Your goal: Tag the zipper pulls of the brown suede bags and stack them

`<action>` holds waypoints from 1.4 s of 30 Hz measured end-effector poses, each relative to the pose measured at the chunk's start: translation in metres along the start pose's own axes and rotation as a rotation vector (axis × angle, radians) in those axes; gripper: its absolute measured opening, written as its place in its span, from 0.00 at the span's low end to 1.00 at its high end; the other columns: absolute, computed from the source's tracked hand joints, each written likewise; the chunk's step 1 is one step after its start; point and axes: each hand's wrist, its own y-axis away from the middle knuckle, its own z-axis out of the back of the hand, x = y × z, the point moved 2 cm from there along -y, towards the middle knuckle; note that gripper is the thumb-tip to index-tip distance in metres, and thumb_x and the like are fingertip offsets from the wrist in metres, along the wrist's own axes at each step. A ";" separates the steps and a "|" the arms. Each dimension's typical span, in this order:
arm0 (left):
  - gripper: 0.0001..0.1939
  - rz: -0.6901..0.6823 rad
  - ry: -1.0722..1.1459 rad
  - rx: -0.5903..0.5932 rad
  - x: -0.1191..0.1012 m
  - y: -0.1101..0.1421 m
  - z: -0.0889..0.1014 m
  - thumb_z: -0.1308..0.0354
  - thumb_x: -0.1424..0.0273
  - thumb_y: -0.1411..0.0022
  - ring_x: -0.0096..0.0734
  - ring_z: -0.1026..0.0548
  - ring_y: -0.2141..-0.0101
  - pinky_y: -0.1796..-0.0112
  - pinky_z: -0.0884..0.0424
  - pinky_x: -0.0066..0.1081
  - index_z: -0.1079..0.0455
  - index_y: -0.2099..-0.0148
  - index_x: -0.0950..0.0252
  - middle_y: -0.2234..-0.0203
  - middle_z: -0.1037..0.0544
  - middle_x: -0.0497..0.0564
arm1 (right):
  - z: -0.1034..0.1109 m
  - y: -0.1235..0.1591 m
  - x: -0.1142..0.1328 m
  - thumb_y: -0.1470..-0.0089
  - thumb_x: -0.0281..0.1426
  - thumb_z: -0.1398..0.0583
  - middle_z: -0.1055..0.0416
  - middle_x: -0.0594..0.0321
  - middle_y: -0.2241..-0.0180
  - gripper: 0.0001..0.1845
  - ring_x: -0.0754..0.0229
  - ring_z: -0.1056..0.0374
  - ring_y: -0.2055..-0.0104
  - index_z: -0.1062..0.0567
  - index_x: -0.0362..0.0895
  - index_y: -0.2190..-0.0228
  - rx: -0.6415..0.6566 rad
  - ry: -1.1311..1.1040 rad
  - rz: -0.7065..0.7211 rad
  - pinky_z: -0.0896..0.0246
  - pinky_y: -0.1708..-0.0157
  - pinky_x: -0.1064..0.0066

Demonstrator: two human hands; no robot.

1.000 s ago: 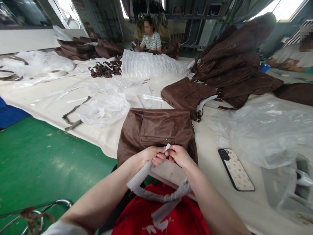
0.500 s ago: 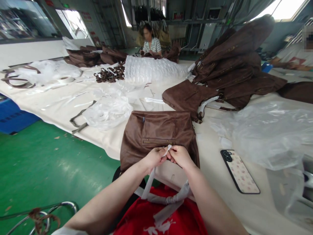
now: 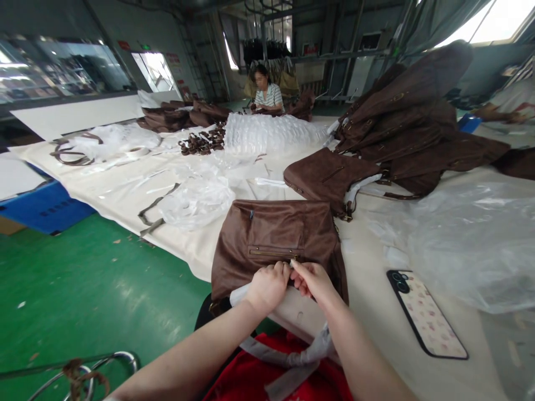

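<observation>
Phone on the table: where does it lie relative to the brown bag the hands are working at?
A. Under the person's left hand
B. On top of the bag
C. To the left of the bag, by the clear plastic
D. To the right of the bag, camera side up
D: the phone lies flat on the table's cream cover, right of the brown bag, its patterned back and camera lenses facing up.

A green floor [image 3: 92,278] spreads beneath bright windows [image 3: 156,69] and a long white table [image 3: 125,189].
</observation>
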 end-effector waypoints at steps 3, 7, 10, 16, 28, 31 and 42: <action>0.11 0.024 0.039 0.010 -0.003 -0.001 -0.003 0.56 0.77 0.35 0.42 0.25 0.65 0.66 0.27 0.38 0.34 0.55 0.68 0.64 0.27 0.57 | -0.001 -0.001 -0.003 0.52 0.49 0.40 0.35 0.68 0.85 0.21 0.70 0.45 0.88 0.30 0.42 0.79 0.020 0.036 0.051 0.59 0.89 0.77; 0.10 0.098 0.294 -0.089 0.004 0.002 -0.009 0.57 0.75 0.34 0.37 0.25 0.65 0.63 0.29 0.34 0.36 0.55 0.66 0.63 0.26 0.56 | -0.001 -0.002 -0.006 0.52 0.46 0.40 0.35 0.69 0.84 0.18 0.70 0.44 0.87 0.29 0.43 0.77 0.020 0.043 0.075 0.57 0.88 0.78; 0.08 0.183 0.592 -0.203 0.013 0.004 -0.010 0.57 0.71 0.34 0.36 0.26 0.66 0.62 0.32 0.34 0.36 0.60 0.64 0.68 0.26 0.53 | -0.002 -0.003 -0.006 0.51 0.45 0.41 0.35 0.69 0.83 0.18 0.70 0.44 0.87 0.29 0.43 0.77 0.011 0.039 0.080 0.56 0.88 0.78; 0.09 0.442 1.433 -0.149 0.011 -0.003 -0.015 0.44 0.69 0.42 0.25 0.38 0.77 0.72 0.41 0.26 0.37 0.73 0.64 0.80 0.35 0.44 | -0.003 -0.005 -0.009 0.51 0.44 0.41 0.35 0.69 0.83 0.17 0.70 0.44 0.86 0.28 0.42 0.76 -0.025 0.061 0.093 0.55 0.87 0.78; 0.09 0.569 2.079 0.366 0.006 -0.004 -0.006 0.43 0.68 0.43 0.12 0.56 0.87 0.85 0.62 0.19 0.39 0.70 0.66 0.83 0.46 0.38 | -0.002 0.000 -0.010 0.50 0.47 0.41 0.33 0.68 0.83 0.19 0.68 0.42 0.86 0.29 0.44 0.77 -0.082 0.111 0.109 0.52 0.88 0.77; 0.08 0.578 2.181 0.456 0.007 -0.002 -0.003 0.47 0.71 0.39 0.12 0.57 0.87 0.86 0.62 0.17 0.40 0.70 0.67 0.83 0.48 0.38 | -0.004 0.001 -0.009 0.51 0.49 0.41 0.32 0.67 0.82 0.21 0.68 0.41 0.86 0.28 0.44 0.77 -0.075 0.096 0.088 0.52 0.88 0.77; 0.09 0.491 2.400 0.758 -0.001 0.001 -0.001 0.53 0.73 0.37 0.15 0.56 0.89 0.87 0.59 0.16 0.37 0.70 0.67 0.86 0.51 0.38 | -0.004 0.003 -0.004 0.49 0.55 0.43 0.26 0.61 0.73 0.28 0.61 0.32 0.73 0.22 0.42 0.72 0.037 0.049 0.092 0.45 0.81 0.76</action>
